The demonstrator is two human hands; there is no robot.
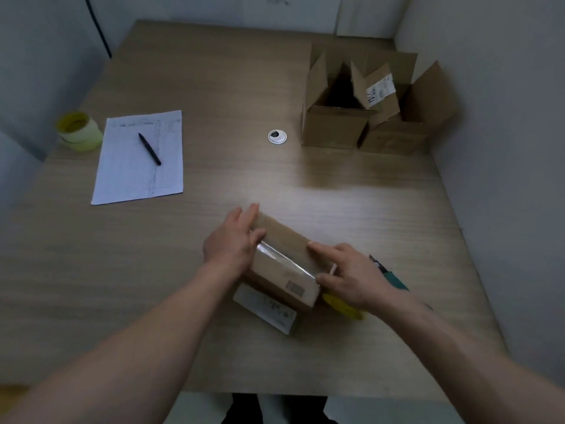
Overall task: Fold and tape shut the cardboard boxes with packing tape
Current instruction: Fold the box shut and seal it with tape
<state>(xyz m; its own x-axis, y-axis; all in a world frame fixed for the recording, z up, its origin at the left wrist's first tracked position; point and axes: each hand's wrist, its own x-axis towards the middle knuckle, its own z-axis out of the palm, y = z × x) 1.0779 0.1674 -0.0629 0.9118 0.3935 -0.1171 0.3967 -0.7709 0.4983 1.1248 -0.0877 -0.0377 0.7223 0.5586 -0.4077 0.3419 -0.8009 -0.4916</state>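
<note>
I see a small closed cardboard box point(282, 261) lying near the front middle of the wooden table point(214, 87), turned at an angle, with a shiny strip of clear tape point(282, 261) running across its top. A white label point(265, 307) shows on its near side.

My left hand point(235, 240) lies flat against the left end of the box, fingers straight and close together, pressing on the cardboard. My right hand point(351, 276) rests on the right end, fingers spread and mostly straight, fingertips touching the top by the tape's end; it grips nothing that I can make out.

Just beside the right hand, partly hidden under it, lie a yellow object point(342, 306) and a dark green tool point(391, 275); I cannot tell what either is.

At the far right stand two open cardboard boxes point(336, 123) with flaps up, touching each other. Near the middle sits a round cable grommet point(277, 136). On the left lies a sheet of paper point(140, 157) with a black pen point(149, 148) on it, and beside that, at the left edge, a roll of yellowish tape point(79, 131).
</note>
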